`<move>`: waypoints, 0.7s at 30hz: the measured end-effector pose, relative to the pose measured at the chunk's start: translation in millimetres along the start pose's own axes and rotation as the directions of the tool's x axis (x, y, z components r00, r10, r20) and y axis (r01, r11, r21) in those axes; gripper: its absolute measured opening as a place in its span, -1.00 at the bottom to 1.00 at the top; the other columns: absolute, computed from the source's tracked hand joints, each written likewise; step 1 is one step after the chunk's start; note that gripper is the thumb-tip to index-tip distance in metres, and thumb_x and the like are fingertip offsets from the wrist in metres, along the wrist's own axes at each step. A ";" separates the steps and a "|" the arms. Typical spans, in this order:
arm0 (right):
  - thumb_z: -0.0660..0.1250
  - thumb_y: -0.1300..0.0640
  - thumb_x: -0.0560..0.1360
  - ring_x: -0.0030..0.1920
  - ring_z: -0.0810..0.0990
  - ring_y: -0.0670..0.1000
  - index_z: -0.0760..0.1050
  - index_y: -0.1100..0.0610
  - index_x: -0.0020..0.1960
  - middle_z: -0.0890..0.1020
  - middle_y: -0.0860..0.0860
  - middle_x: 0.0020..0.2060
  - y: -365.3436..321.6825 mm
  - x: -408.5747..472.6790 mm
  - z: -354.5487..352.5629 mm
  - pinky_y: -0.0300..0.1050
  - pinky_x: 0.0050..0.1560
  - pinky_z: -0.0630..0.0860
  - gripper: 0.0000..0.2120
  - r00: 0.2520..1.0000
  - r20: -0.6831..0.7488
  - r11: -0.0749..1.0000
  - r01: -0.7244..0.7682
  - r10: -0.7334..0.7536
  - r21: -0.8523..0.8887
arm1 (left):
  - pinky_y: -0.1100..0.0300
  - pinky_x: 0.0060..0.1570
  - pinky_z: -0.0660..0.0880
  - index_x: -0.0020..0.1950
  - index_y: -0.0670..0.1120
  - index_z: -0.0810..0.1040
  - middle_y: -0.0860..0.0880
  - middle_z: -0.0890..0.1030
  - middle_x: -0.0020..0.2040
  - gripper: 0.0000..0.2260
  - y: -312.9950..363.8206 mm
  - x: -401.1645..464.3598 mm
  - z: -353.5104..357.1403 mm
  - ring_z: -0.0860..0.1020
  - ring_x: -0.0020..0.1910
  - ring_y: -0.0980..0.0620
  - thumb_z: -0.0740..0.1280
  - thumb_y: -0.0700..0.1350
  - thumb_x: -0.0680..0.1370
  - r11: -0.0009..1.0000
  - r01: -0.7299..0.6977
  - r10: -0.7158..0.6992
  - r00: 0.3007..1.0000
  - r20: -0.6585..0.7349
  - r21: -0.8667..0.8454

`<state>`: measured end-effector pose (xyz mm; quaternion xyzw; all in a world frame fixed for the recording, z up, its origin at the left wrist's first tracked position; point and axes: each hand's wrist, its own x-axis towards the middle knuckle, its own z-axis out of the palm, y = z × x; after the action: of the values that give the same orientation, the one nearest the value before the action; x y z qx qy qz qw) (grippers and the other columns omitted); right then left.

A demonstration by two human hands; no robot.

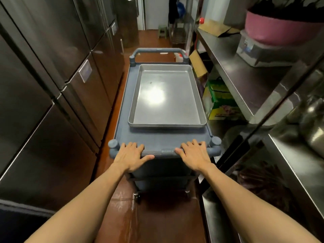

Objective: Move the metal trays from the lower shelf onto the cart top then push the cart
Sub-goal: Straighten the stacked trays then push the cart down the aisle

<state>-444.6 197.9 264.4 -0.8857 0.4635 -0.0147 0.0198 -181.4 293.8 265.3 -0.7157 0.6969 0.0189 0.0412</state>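
Observation:
A stack of shallow metal trays (164,95) lies on the blue-grey cart top (157,137), filling most of it. The cart's near handle (166,152) is a ribbed bar running across in front of me. My left hand (130,156) rests over the left part of that bar, fingers curled over it and thumb along its front. My right hand (194,155) lies over the right part the same way. The cart's lower shelves are mostly hidden under the top and my arms.
Tall steel fridge doors (52,85) line the left of a narrow aisle. Steel shelving (245,81) on the right holds a pink basin (280,27), boxes and a green carton (220,100). A green stool (162,30) stands far ahead on the brown floor (154,39).

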 end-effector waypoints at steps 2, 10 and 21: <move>-0.15 -0.26 0.55 -0.03 0.45 0.06 0.52 -0.01 -0.04 0.63 0.00 -0.08 4.3 28.5 -0.9 0.09 -0.06 0.22 -0.47 1.000 0.014 1.000 0.001 -0.001 0.030 | -0.10 0.13 0.35 0.07 0.02 0.47 -0.11 0.58 0.00 -0.21 -11.8 26.6 -4.5 0.51 0.03 -0.13 -0.25 0.55 0.39 1.000 0.010 -0.010 0.999 0.036 -0.012; -0.15 -0.28 0.55 0.04 0.46 0.09 0.52 0.01 -0.03 0.64 0.04 -0.03 32.4 160.1 -4.0 0.16 0.02 0.23 -0.45 0.999 0.045 0.998 -0.003 0.000 0.059 | -0.11 0.17 0.34 0.13 0.02 0.46 -0.10 0.58 0.06 -0.21 -57.4 149.5 -19.1 0.51 0.08 -0.11 -0.23 0.55 0.38 0.999 0.042 -0.040 0.996 0.081 -0.024; -0.25 -0.34 0.48 0.06 0.45 0.11 0.50 0.00 -0.02 0.64 0.02 -0.01 69.3 379.5 -3.3 0.11 -0.01 0.21 -0.35 0.996 0.063 0.996 -0.065 0.061 0.054 | -0.11 0.12 0.33 0.11 0.02 0.47 -0.10 0.59 0.05 -0.14 -146.1 355.4 -28.9 0.50 0.10 -0.12 -0.31 0.56 0.33 0.999 0.027 -0.025 0.999 0.046 -0.034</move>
<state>-285.4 -153.4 267.3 -0.8698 0.4898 0.0001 0.0590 -26.4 -59.1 268.8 -0.7247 0.6860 0.0468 0.0447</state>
